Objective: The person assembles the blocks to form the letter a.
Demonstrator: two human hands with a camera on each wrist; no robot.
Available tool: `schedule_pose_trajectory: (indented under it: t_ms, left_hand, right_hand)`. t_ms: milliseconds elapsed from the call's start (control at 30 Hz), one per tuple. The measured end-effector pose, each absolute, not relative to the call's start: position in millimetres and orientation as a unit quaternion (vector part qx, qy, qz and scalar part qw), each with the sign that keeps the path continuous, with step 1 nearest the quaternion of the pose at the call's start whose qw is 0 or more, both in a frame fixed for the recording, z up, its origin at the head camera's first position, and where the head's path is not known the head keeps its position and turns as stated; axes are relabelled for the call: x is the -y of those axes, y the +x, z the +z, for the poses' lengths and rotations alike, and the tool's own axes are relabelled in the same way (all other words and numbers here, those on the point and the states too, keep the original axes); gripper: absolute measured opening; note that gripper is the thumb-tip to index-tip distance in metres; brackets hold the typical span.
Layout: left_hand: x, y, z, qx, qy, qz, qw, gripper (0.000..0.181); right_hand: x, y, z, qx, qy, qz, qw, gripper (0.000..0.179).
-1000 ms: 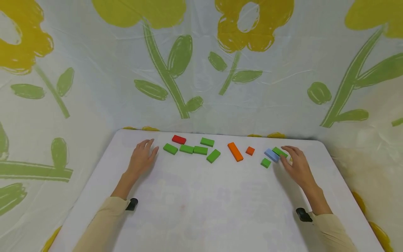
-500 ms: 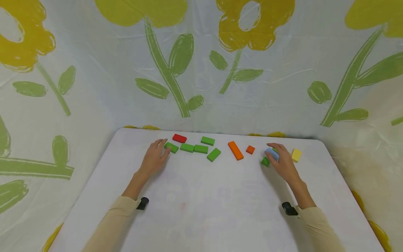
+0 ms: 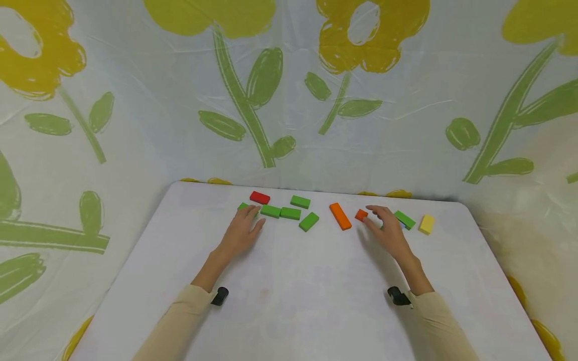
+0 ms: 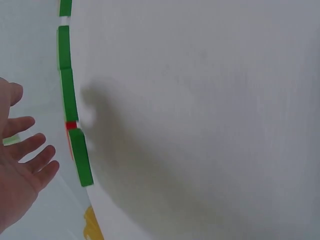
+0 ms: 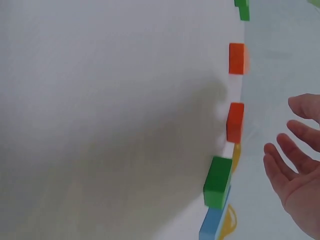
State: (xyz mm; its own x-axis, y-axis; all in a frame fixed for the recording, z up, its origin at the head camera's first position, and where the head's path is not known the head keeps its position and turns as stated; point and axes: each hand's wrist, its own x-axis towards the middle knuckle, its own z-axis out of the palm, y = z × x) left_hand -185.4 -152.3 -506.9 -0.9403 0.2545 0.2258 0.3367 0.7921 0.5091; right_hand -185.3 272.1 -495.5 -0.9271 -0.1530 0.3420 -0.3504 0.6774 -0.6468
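Observation:
My left hand [image 3: 240, 233] hovers with loosely spread fingers over a green block [image 3: 243, 206], hiding part of it in the head view. Just behind lies a red block [image 3: 260, 197], and to its right a green block [image 3: 270, 211] lies end to end with a similar one [image 3: 290, 213]. My right hand [image 3: 389, 233] is held above the table, its relaxed fingers by a small orange-red block [image 3: 361, 215]. It mostly covers a blue block [image 5: 212, 223] and a small green block [image 5: 218, 182], which the right wrist view shows. Neither hand holds anything.
A long orange block [image 3: 340, 216] lies between the hands, with more green blocks [image 3: 309, 221] to its left. At right are a green block [image 3: 405, 220] and a yellow block [image 3: 426, 224]. The white table [image 3: 289, 291] meets a flower-printed cloth [image 3: 180, 100] behind.
Both hands have moved inward: the left rightward over the green block, the right leftward past the blue block, uncovering the yellow block. The blocks have stayed in place.

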Motion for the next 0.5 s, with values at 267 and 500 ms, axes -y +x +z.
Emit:
schedule_pose_trajectory:
  t_ms: [267, 500]
  left_hand:
    - [130.1, -176.0, -509.4, 0.934, -0.19, -0.297, 0.047, 0.05]
    - [113.6, -170.8, -510.3, 0.928, -0.214, -0.304, 0.027, 0.049]
  right_hand:
    - [-252.6, -191.5, -499.2, 0.91, 0.137, 0.378, 0.107, 0.038]
    - [-238.4, -194.7, -498.9, 0.908, 0.124, 0.395, 0.07, 0.04]
